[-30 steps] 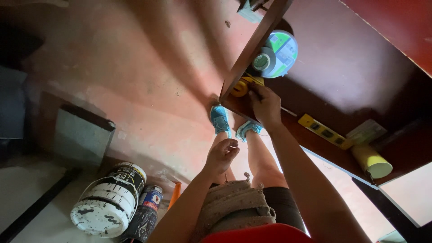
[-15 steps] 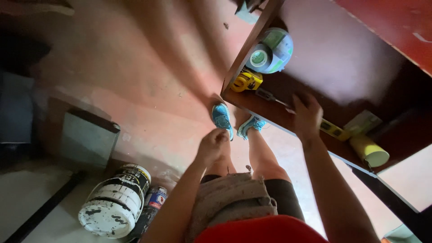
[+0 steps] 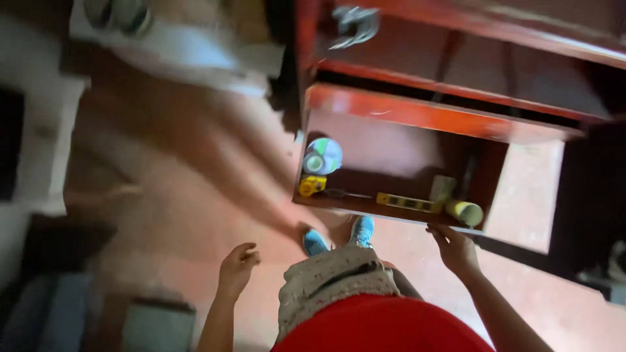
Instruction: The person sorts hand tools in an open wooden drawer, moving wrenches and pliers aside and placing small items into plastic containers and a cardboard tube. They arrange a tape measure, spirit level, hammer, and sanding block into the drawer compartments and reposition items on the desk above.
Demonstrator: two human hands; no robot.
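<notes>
A home under repair: a red wooden cabinet (image 3: pixel 417 111) holding tape rolls (image 3: pixel 322 156), tape measure (image 3: pixel 312 186), and level (image 3: pixel 407 203).

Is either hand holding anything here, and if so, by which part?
Nothing is held. The left hand hangs loosely curled and empty; the right hand is open by the shelf's front edge.

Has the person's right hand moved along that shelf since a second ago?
Yes. The right hand went from the yellow tape measure rightward to the shelf's front edge below the yellow roll.
</notes>
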